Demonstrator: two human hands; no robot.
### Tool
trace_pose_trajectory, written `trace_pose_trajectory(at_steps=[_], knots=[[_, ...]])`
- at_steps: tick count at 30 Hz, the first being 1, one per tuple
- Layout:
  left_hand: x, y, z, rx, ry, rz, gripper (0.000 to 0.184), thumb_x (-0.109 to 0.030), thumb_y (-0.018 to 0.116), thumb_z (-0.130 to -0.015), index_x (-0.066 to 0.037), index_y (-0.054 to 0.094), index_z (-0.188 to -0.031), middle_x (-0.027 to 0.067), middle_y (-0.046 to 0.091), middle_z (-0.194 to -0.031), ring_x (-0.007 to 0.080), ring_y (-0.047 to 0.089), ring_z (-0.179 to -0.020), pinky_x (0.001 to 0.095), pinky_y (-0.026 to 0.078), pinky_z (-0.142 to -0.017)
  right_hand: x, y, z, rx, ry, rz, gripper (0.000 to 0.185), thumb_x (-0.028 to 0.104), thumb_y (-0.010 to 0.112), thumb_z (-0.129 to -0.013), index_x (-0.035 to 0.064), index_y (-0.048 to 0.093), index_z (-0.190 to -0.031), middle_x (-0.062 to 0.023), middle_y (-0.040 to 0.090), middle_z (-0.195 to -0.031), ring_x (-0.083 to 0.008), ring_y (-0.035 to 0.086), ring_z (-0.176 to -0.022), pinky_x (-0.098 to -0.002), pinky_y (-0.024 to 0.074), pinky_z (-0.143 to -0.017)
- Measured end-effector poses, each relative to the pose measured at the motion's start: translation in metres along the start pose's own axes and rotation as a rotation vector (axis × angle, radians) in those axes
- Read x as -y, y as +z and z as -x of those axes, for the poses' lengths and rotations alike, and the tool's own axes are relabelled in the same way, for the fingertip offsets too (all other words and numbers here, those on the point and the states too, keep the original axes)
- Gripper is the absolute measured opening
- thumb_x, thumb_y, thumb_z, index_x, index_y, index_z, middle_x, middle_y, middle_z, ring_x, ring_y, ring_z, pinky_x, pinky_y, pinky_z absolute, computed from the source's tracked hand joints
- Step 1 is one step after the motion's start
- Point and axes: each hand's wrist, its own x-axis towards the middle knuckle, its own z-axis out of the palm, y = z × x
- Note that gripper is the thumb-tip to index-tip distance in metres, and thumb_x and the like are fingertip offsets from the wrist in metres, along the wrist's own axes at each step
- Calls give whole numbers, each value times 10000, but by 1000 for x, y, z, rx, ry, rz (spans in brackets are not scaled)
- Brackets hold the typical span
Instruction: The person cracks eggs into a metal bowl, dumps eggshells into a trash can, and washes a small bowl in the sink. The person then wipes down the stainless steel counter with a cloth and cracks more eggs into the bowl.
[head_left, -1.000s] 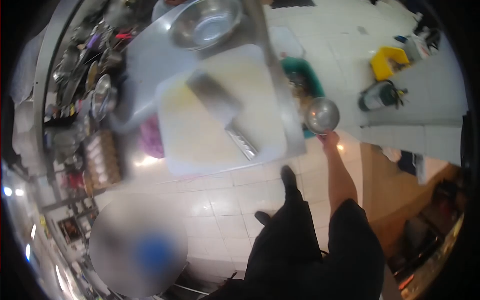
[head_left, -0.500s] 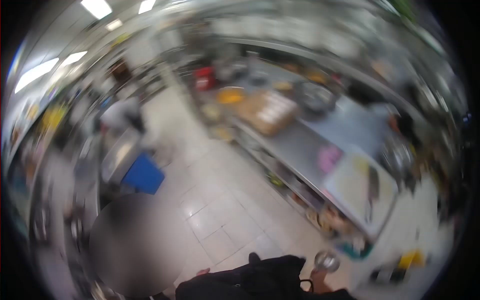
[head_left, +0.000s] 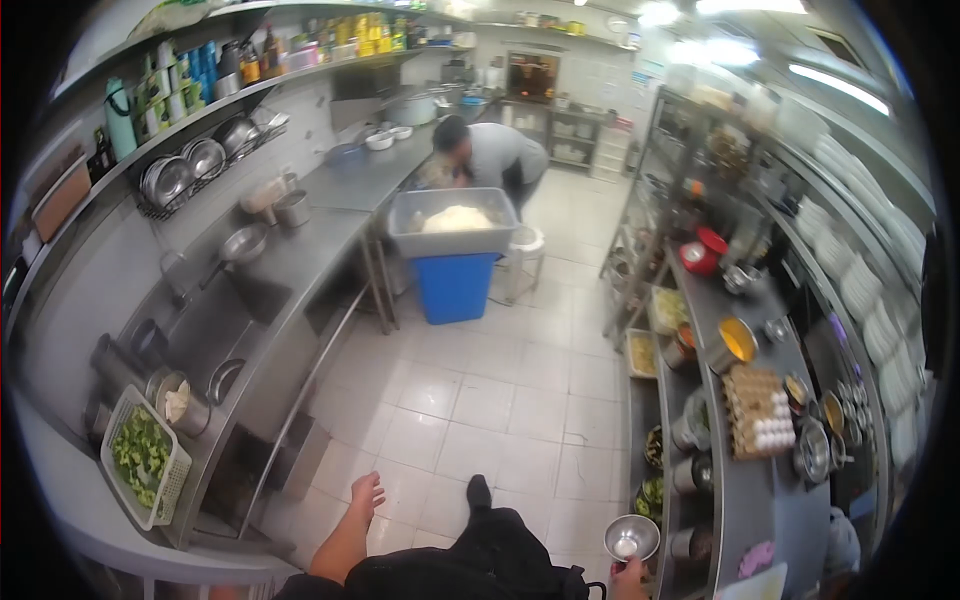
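Metal bowl (head_left: 631, 538), 5 o'clock: probably light, stiff, slippery; grip rim. Right hand (head_left: 630, 577) pinches 6-o'clock edge; left hand (head_left: 368, 492) loosely spread.

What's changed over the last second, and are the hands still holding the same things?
The person has turned from the cutting board, now just a corner at lower right, to face down the aisle. The knife has left view. The left hand, not visible at first, is now held out, open. Nothing was visibly let go: the right hand still grips the metal bowl.
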Motion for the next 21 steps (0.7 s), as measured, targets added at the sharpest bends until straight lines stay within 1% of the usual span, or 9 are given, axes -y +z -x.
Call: trace_pose_trajectory(at_steps=[2, 4, 7, 10, 12, 14, 16, 18, 21], knots=[[-4, -10, -32, -53, 6, -41, 471, -344, 656, -910, -42, 579, -1262, 124, 603, -1186, 292, 603, -1028, 446, 528, -799, 4, 62, 12, -62, -48, 109, 42, 154, 592, -818, 117, 584, -838, -89, 575, -698, -233, 586, -623, -383, 518, -587], [-2, -29, -68, -21, 27, -423, 381, -304, 689, -885, -38, 644, -1153, 93, 657, -930, 255, 634, -843, 409, 532, -682, -3, 139, 35, 90, -145, 190, 172, 133, 601, -803, 73, 575, -962, -110, 595, -827, -259, 597, -701, -399, 560, -663], [-6, -59, -59, -178, -29, -313, 290, -272, 714, -868, -41, 676, -1040, 62, 621, -747, 216, 607, -717, 369, 512, -598, -48, 267, 9, 242, 29, 379, 221, 111, 617, -799, 61, 587, -1012, -132, 607, -913, -276, 605, -787, -436, 570, -696], [-34, -96, -42, -191, -170, 177, 268, -243, 678, -901, -87, 650, -1118, 53, 640, -896, 182, 614, -775, 343, 508, -632, -108, 407, 55, 546, 58, 688, 291, 85, 623, -811, 37, 571, -1094, -146, 572, -981, -290, 598, -869, -446, 579, -726], [-60, -122, -32, -278, -137, 308, 299, -256, 670, -914, -104, 624, -1168, 45, 636, -969, 186, 619, -827, 340, 510, -679, -150, 487, 102, 1077, -325, 1098, 265, 49, 603, -819, 17, 575, -1080, -143, 551, -981, -280, 589, -837, -468, 577, -738], [-100, -143, -27, -365, -92, 422, 333, -269, 663, -926, -121, 599, -1217, 38, 633, -1042, 190, 623, -879, 338, 512, -725, -199, 589, 220, 840, -78, 1095, 260, 24, 604, -783, 6, 569, -1040, -137, 543, -975, -271, 573, -847, -490, 567, -761], [-131, -167, -30, -274, 65, 549, 410, -303, 646, -959, -137, 534, -1317, 25, 611, -1156, 197, 614, -965, 332, 497, -815, -247, 672, 263, 1212, -12, 1190, 310, 46, 610, -772, 15, 552, -1075, -137, 523, -1171, -235, 608, -1003, -551, 523, -873], [-172, -185, -48, -183, 141, 598, 447, -307, 637, -972, -136, 500, -1362, 28, 604, -1202, 195, 615, -977, 333, 491, -839, -297, 737, 325, 1426, 13, 1187, 303, 43, 609, -750, 26, 567, -1050, -116, 573, -1134, -229, 599, -1008, -528, 464, -957], [-261, -204, -88, 59, 314, 515, 512, -305, 623, -995, -128, 447, -1442, 41, 588, -1304, 176, 617, -998, 332, 487, -861, -353, 769, 464, 1626, 142, 1032, 218, 67, 629, -765, 70, 605, -982, -60, 636, -1008, -205, 597, -925, -418, 462, -886]])
